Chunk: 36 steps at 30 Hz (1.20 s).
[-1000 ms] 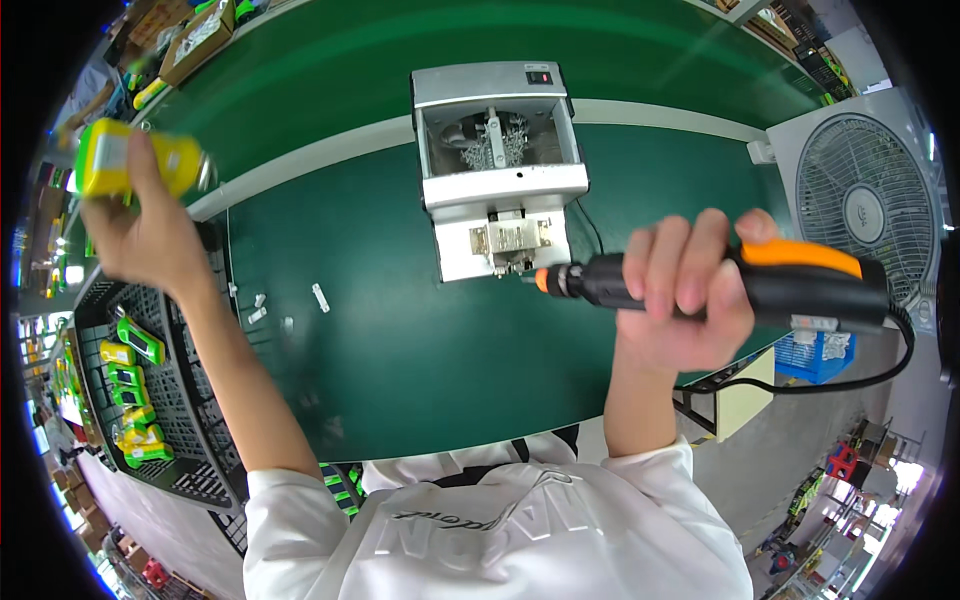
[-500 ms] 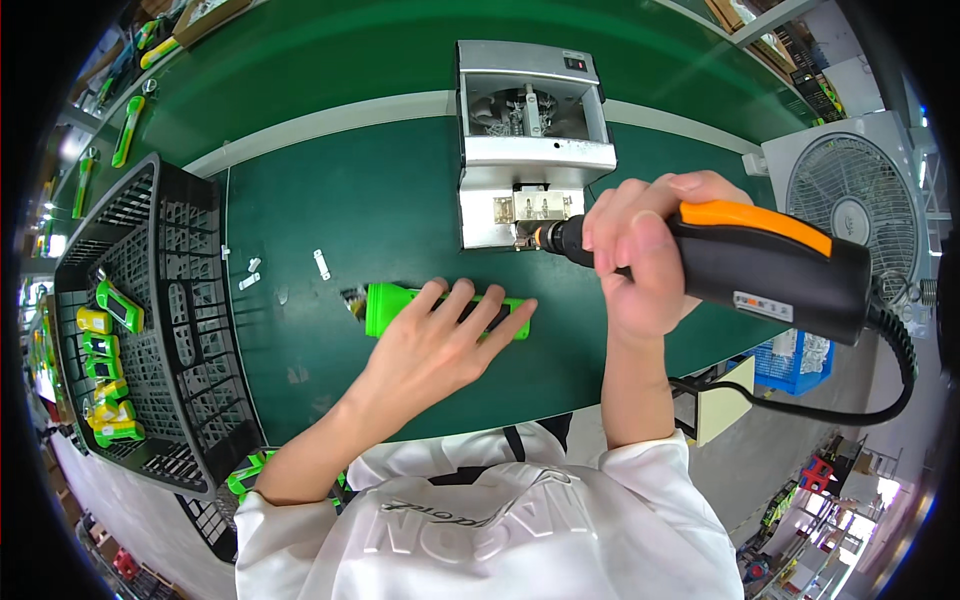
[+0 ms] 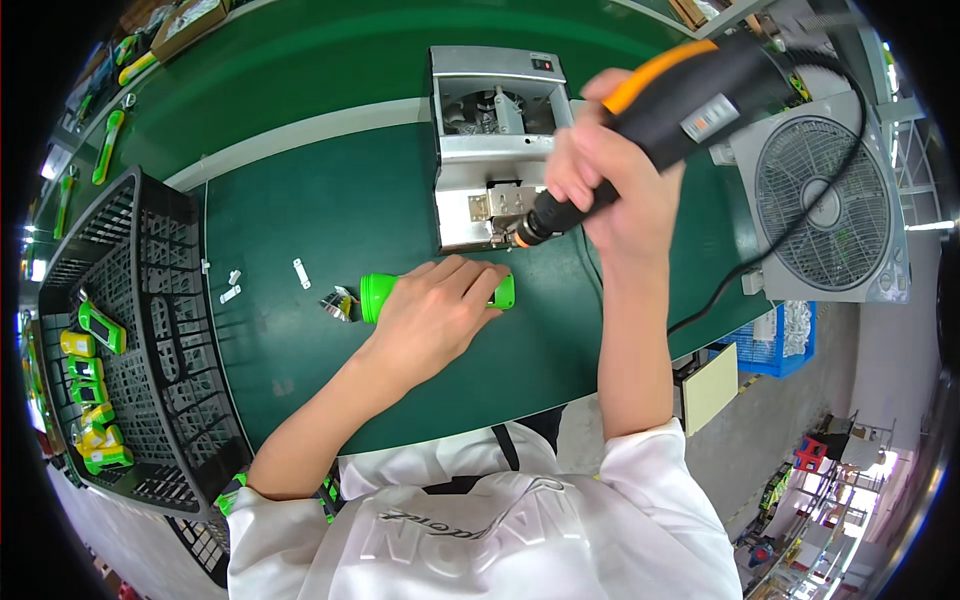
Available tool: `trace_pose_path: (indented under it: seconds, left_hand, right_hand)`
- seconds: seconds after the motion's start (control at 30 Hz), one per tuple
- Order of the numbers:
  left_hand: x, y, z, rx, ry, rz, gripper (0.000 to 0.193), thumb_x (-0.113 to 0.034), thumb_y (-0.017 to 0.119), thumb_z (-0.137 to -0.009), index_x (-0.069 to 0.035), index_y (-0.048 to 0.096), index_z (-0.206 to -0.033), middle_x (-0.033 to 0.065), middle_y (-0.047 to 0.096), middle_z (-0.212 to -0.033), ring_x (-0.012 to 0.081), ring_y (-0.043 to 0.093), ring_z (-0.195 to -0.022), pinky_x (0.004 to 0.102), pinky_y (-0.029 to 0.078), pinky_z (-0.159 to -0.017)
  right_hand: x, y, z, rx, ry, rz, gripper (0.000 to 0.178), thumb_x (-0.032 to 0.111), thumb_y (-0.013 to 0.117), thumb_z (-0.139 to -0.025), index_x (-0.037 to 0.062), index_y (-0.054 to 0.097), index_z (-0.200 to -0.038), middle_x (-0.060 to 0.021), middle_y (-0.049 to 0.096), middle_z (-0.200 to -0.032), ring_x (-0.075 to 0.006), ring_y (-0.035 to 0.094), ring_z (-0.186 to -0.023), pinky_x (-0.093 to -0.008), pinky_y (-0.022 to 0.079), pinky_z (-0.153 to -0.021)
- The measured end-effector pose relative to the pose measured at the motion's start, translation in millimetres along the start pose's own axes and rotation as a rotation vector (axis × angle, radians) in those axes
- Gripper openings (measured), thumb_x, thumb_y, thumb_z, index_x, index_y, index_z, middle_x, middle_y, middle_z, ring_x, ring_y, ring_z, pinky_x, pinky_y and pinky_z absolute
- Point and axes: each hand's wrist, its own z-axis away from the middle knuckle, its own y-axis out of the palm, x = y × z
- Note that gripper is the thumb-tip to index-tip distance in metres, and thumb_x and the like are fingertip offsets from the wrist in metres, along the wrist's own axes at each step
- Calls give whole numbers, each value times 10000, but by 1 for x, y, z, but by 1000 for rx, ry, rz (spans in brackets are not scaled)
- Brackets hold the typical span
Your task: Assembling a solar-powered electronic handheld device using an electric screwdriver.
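Lying on its side on the green bench is a green flashlight housing (image 3: pixel 378 297), its wide end to the left with loose metal parts (image 3: pixel 341 304) sticking out. My left hand (image 3: pixel 432 308) lies over its handle, fingers curled round it, hiding most of the top. My right hand (image 3: pixel 622 185) grips a black and orange electric screwdriver (image 3: pixel 690 95), its back end raised to the upper right. The bit end points down at the front edge of a silver screw feeder (image 3: pixel 500 150); whether a screw sits on the bit is too small to tell.
A black plastic crate (image 3: pixel 165 330) with green and yellow parts stands left. Small white strips (image 3: pixel 302 273) lie near it on the bench (image 3: pixel 300 220). On the right are a grey box fan (image 3: pixel 822 203), a blue basket (image 3: pixel 775 350) and the screwdriver's cable (image 3: pixel 800 240).
The screwdriver's back end has swung up and away, from nearly level to steeply tilted, its tip staying by the feeder. My left hand's fingers have drawn closer together on the flashlight housing.
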Motion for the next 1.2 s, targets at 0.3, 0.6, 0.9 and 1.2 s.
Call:
trace_pose_path:
  seconds: [0.3,0.6,0.9,1.2]
  left_hand:
    - [-4,-7,-2,18,-109,50,441,-190,760,-731,-69,562,-1106,80,630,-860,264,629,-792,384,503,-688]
    - [-5,-7,-2,21,-157,85,436,-175,765,-727,-72,540,-1086,69,631,-855,267,626,-775,390,496,-676]
    - [-3,-8,-8,38,-190,111,407,-182,764,-728,-63,532,-1040,99,640,-863,294,639,-761,406,504,-661]
    - [-7,-6,0,19,-250,122,419,-210,773,-724,-73,524,-1032,78,654,-914,272,661,-833,372,528,-701]
  right_hand:
    - [-4,-16,44,4,-82,-3,301,-24,577,-809,-25,462,-1087,-51,491,-627,-132,457,-457,-299,421,-464]
    - [-18,-22,52,-5,-94,16,307,-33,582,-800,-21,467,-1085,-69,514,-635,-133,466,-474,-284,418,-457]
    - [-33,-26,61,73,-67,-51,303,-83,597,-783,41,417,-993,-72,508,-684,-122,484,-504,-263,413,-454]
    - [-44,-24,71,145,-92,126,292,-26,654,-820,82,423,-963,-47,476,-623,-131,444,-449,-284,401,-438]
